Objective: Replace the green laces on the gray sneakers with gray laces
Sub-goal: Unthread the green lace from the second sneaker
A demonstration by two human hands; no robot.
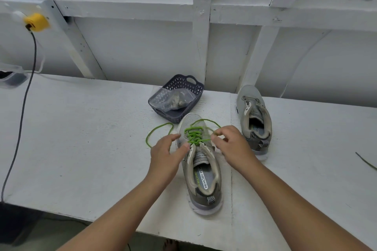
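Sneaker (201,161) just before basket (177,98)

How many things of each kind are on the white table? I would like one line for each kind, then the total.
Gray sneakers: 2, the near sneaker and the far sneaker
Green laces: 2, the green lace in the near sneaker and the loose lace at the right edge
Baskets: 1, the dark basket
Plastic bags: 1, the clear bag in the basket
Total: 6
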